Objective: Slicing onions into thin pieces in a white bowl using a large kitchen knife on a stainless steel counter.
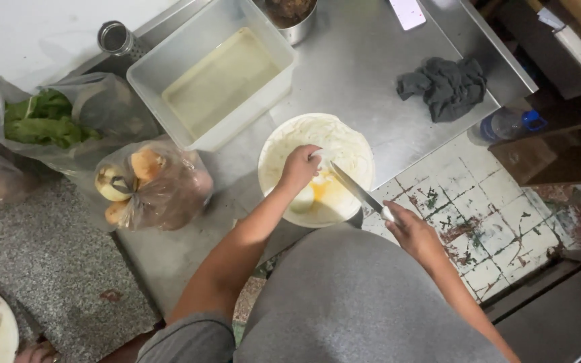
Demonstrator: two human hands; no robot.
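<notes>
The right hand is clenched round the handle of a long knife, blade reaching toward ten o'clock into a white bowl at the table's near edge. The left hand grips a pale piece, perhaps onion, over the bowl's middle; the view is too blurred to name it. Judging by this, the cut goes best with the blade angled away from the left fingertips and the slices falling inside the rim. A yellow patch lies under the blade. At nine o'clock sits a bag of rolls, beyond it a bag of greens. At eleven o'clock stands a white tub, close to the bowl, crowding the left elbow. At one o'clock lies a grey cloth, well apart
</notes>
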